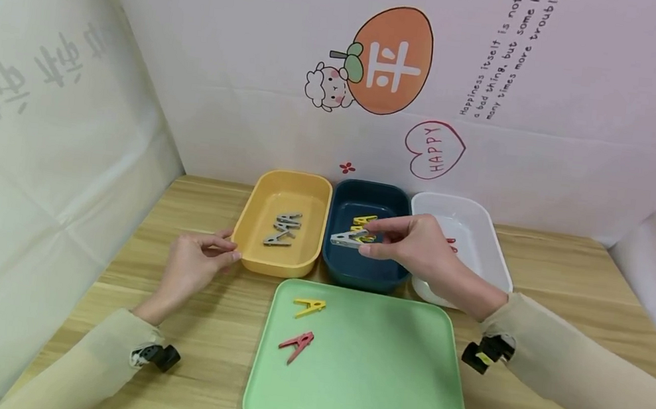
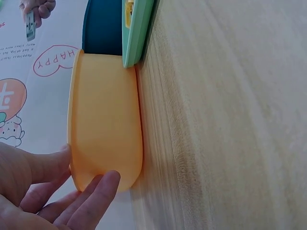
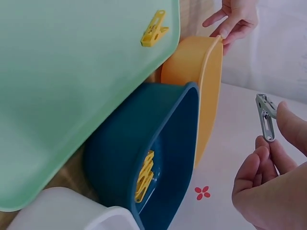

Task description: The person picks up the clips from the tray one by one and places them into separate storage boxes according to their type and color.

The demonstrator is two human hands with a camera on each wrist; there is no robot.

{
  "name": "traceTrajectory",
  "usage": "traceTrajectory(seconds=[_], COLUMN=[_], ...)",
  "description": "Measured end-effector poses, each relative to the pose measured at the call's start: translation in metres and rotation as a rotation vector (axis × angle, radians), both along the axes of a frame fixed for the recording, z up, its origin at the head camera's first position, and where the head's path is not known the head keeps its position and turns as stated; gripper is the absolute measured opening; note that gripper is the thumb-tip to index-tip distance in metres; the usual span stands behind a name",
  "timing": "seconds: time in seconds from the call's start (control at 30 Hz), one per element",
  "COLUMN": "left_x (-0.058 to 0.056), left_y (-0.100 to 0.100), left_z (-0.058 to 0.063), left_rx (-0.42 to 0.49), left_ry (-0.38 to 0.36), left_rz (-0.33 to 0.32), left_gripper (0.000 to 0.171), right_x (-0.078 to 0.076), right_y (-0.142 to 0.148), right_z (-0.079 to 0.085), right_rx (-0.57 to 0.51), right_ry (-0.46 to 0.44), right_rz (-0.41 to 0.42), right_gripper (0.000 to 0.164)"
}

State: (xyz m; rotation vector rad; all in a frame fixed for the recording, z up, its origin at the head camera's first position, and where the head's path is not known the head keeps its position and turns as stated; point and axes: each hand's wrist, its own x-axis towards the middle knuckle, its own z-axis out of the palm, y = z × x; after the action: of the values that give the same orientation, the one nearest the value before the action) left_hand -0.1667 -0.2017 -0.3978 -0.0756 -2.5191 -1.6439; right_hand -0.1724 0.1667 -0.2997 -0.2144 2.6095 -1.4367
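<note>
My right hand (image 1: 414,243) pinches a grey clothespin (image 1: 350,237) between thumb and fingers, above the navy bin (image 1: 364,276). In the right wrist view the grey clothespin (image 3: 266,117) is held by its ends. At the near left corner of the yellow bin (image 1: 280,269), my left hand (image 1: 195,264) grips the rim, thumb and fingers around the edge. Grey clothespins (image 1: 285,225) lie inside that bin. Yellow clothespins (image 3: 144,177) are in the navy bin, partly hidden by my right hand in the head view.
A white bin (image 1: 494,248) with red clothespins (image 1: 452,243) stands right of the navy one. In front, a green tray (image 1: 371,369) carries a yellow clothespin (image 1: 310,306) and a red clothespin (image 1: 297,345). A printed cloth (image 1: 244,89) hangs behind the bins on the wooden table (image 1: 204,351).
</note>
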Motion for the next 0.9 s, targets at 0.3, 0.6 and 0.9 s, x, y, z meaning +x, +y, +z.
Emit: traceTrajectory(seconds=[0.3, 0.6, 0.9], left_x=[0.0, -0.001, -0.001], left_y=[-0.001, -0.001, 0.0], left_z=[0.001, 0.0, 0.0], left_rx=[-0.033, -0.064, -0.082], left_ry=[0.01, 0.029, 0.029], left_rz=[0.013, 0.026, 0.03], left_gripper=[0.016, 0.015, 0.015], right_x=[-0.02, -0.037, -0.06], right_y=[-0.021, -0.04, -0.057], right_z=[0.001, 0.002, -0.005], right_rx=[-0.006, -0.038, -0.031], right_ry=[0.02, 0.04, 0.044], right_rz=[0.013, 0.036, 0.011], right_gripper=[0.037, 0.032, 0.032])
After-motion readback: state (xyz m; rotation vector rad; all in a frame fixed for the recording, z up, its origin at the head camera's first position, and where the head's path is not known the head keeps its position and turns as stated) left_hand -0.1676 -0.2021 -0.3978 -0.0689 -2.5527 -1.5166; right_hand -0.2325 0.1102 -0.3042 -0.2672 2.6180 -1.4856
